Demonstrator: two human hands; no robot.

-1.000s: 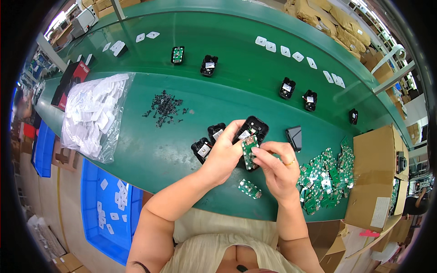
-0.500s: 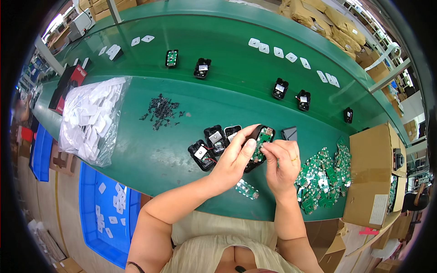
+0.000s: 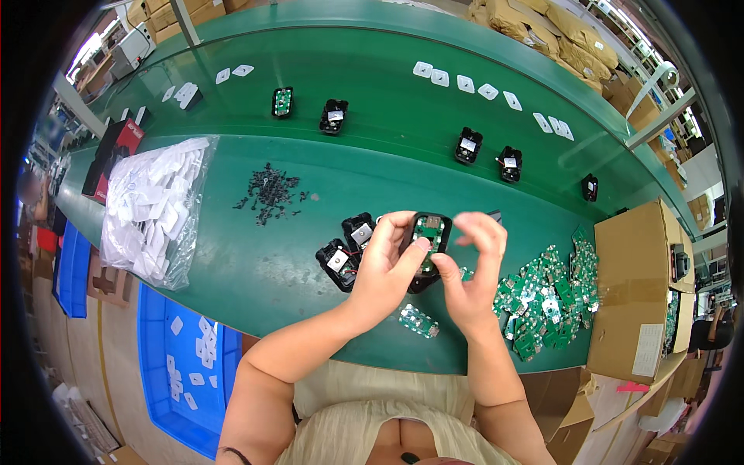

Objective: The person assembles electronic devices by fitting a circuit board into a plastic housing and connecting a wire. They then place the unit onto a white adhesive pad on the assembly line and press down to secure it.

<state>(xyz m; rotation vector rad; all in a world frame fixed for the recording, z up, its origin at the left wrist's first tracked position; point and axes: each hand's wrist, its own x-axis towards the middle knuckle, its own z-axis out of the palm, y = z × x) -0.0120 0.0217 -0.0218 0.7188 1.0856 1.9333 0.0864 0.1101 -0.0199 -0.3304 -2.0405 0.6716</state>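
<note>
My left hand [image 3: 387, 267] grips a black plastic housing [image 3: 419, 284], its thumb resting on the green circuit board [image 3: 428, 232] seated inside. Just right of it, my right hand [image 3: 474, 279] has its fingers apart, the thumb close to the housing's edge and nothing visible between the fingers. Beside my left hand lie two open black housings [image 3: 335, 263] with silvery blocks and red wires. A loose circuit board [image 3: 418, 321] rests on the table below the held housing. To the right spreads a pile of green circuit boards [image 3: 542, 302].
Small black parts [image 3: 271, 194] are heaped left of centre, beside a clear bag of white pieces [image 3: 151, 209]. A cardboard box [image 3: 632, 287] borders the right side. Several housings [image 3: 468, 146] sit along the green conveyor [image 3: 387, 101]. A blue bin [image 3: 182, 411] stands below the table at left.
My right hand has drawn off the circuit board and spread its fingers. The housing in my left hand has turned more upright and shifted slightly left.
</note>
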